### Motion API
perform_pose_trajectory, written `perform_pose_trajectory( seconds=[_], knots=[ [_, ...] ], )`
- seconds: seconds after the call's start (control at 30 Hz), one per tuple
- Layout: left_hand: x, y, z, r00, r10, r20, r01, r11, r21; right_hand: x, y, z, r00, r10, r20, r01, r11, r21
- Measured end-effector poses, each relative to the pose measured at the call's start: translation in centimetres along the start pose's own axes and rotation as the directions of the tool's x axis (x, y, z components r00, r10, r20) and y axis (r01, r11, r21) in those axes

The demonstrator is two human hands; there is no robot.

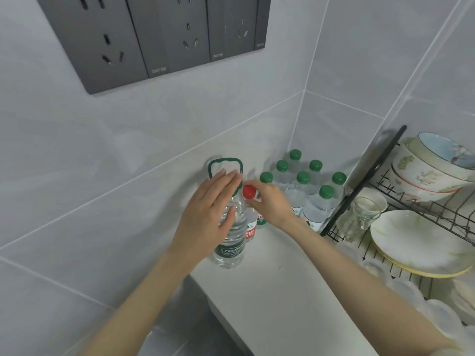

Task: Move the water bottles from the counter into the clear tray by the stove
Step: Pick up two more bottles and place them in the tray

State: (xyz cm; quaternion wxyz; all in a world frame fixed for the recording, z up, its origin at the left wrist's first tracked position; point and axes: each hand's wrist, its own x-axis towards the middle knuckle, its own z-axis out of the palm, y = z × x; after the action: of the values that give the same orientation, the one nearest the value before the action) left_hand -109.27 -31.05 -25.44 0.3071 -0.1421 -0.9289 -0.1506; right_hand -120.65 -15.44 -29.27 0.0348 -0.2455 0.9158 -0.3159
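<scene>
- The big bottle (pixel 230 242) stands upright on the counter (pixel 282 278), close to the tiled wall. It looks full, so I'd guess it's properly heavy. The body is thin, ribbed clear plastic and will probably flex if you squeeze it in the middle.
- The left hand (pixel 210 211) lies over the big bottle's shoulder. Its fingers are straight and point up toward the green carry handle (pixel 225 163), and the thumb lies across the front. It's flat against the bottle, not wrapped round anything.
- If it were me, I'd hook that handle loop, since it sticks up clear of the top. The shoulder looks smooth and likely slippery under that weight.
- The right hand (pixel 273 204) pinches the small red-capped bottle (pixel 251 231) just under the cap, fingers curled round the neck.
- That bottle stands upright right next to the big one, but I can't tell if they're touching. It should be light enough for one hand, and the neck is the stiffest place to hold it.
- The green-capped bottles (pixel 303 191) huddle upright in the corner, between the red-capped one and the dish rack (pixel 411 227). I count seven caps. They'd handle the same: light, a bit squishy, best grabbed by the neck.
- The rack holds bowls (pixel 431 170), plates (pixel 416 242) and a glass (pixel 365 211) just beside the cluster, all breakable, so mind the elbow.
- The clear tray and the stove aren't in view, so I've no idea how long the carry is.
</scene>
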Motion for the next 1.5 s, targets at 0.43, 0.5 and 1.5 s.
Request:
perform_pose_trajectory(
  seconds=[0.43,0.5,1.5],
  knots=[
    [-0.2,2.8,-0.1,0.989,0.077,0.129,-0.094,0.987,0.133,-7.1,1.8,-4.4,0.989,0.126,-0.082,-0.118,0.988,0.100],
    [-0.1,3.8,0.5,0.979,0.115,0.171,-0.126,0.991,0.054,-8.6,2.2,-5.2,0.984,0.166,-0.070,-0.162,0.985,0.053],
    [1.7,8.6,8.5,0.820,0.145,0.553,0.063,0.938,-0.340,-7.4,6.6,-9.7,0.912,0.339,-0.230,-0.338,0.940,0.045]
  ],
)
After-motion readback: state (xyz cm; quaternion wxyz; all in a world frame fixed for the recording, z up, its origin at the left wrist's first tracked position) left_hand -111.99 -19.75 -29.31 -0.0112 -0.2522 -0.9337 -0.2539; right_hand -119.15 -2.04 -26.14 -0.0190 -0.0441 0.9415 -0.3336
